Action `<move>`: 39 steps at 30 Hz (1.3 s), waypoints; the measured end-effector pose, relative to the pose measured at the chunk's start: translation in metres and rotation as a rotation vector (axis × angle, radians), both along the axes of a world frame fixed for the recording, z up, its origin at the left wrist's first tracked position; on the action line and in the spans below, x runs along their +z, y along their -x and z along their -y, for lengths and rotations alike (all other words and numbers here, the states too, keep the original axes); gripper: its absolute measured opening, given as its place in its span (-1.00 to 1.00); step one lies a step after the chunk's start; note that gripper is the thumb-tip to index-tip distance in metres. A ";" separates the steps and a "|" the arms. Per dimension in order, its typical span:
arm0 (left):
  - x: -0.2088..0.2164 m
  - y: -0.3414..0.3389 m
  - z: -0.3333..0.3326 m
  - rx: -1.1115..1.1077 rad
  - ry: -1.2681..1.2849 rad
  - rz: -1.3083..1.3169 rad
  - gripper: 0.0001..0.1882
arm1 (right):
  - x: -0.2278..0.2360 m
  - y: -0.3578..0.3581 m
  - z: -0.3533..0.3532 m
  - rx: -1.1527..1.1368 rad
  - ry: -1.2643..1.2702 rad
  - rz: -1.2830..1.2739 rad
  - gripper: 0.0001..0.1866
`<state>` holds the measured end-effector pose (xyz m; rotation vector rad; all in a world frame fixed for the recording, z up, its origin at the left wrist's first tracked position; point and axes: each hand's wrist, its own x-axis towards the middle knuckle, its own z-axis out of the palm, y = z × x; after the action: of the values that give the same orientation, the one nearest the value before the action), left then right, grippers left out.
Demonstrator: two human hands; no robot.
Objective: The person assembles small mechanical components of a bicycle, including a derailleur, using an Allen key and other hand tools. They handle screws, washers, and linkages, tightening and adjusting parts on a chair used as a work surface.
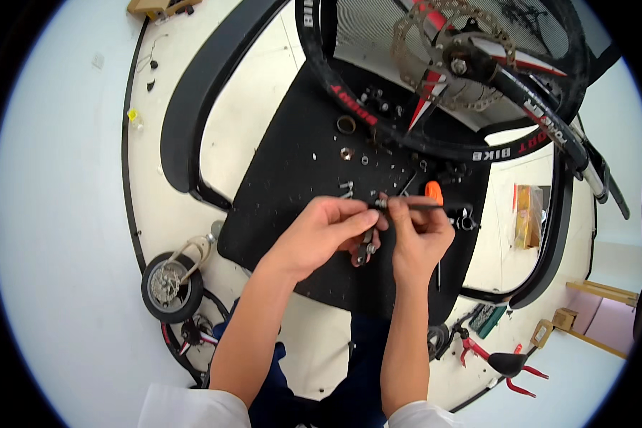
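Note:
Both my hands are close together over the black chair seat [264,207]. My left hand [324,232] is closed around a small dark metal part with bolts [364,251], which shows below its fingers. Between thumb and fingers, my right hand [422,235] pinches a slim dark bar [435,207] that points to the right. A small silver fitting [381,204] shows where the fingertips meet; whether it joins the two parts is hidden. An orange handle [434,191] lies just beyond the right hand. Small bolts [346,189] rest beyond the left.
A bicycle wheel [378,125] with a disc rotor [401,43] and a dark fork leg overhangs the seat's far side. A dark ring [345,125] and several loose nuts lie there. Chair armrests [182,128] flank the seat. On the floor are a small wheel [171,289] and a saddle [507,364].

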<state>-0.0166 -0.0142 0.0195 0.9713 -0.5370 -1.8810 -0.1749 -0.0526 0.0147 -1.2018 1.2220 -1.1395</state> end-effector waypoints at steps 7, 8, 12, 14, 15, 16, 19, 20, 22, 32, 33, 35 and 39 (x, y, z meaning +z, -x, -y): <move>0.001 0.002 -0.004 0.059 -0.014 0.116 -0.74 | -0.001 0.013 0.004 -0.094 -0.020 0.302 -0.81; 0.000 0.003 -0.004 0.051 -0.026 0.120 -0.74 | -0.004 0.013 0.011 -0.064 0.036 0.268 -0.82; -0.005 0.003 -0.006 0.006 -0.028 0.067 -0.73 | 0.000 0.008 0.004 -0.033 0.044 0.182 -0.84; -0.002 0.004 -0.007 -0.001 -0.025 0.059 -0.73 | -0.004 0.010 -0.003 0.003 0.064 0.193 -0.85; 0.002 0.005 -0.006 0.005 -0.034 0.082 -0.72 | -0.004 0.010 -0.003 0.021 0.078 0.200 -0.85; 0.004 0.006 -0.006 0.012 -0.044 0.105 -0.72 | -0.002 0.010 0.000 -0.001 0.066 0.163 -0.85; 0.000 0.004 -0.007 0.006 -0.018 0.150 -0.72 | -0.004 0.008 -0.002 0.012 0.116 0.122 -0.85; 0.000 0.004 -0.006 -0.002 -0.028 0.175 -0.72 | -0.005 0.009 -0.002 0.016 0.111 0.107 -0.86; 0.003 0.004 -0.004 -0.018 -0.046 0.225 -0.72 | -0.006 0.011 -0.001 0.023 0.103 0.080 -0.86; 0.004 0.004 -0.005 0.061 -0.040 0.211 -0.74 | 0.001 -0.001 -0.002 0.151 0.081 0.237 -0.75; 0.005 0.005 -0.005 0.059 -0.049 0.217 -0.74 | 0.000 0.000 -0.002 0.161 0.108 0.267 -0.74; 0.007 0.007 -0.007 0.058 -0.067 0.227 -0.74 | 0.003 0.002 -0.003 0.138 0.067 0.199 -0.80; 0.005 0.003 -0.008 0.039 -0.011 0.224 -0.75 | 0.006 0.003 -0.007 0.032 0.011 0.116 -0.92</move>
<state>-0.0198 -0.0067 0.0242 1.2003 -0.6350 -1.7525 -0.1778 -0.0453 0.0204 -1.1436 1.1066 -1.1763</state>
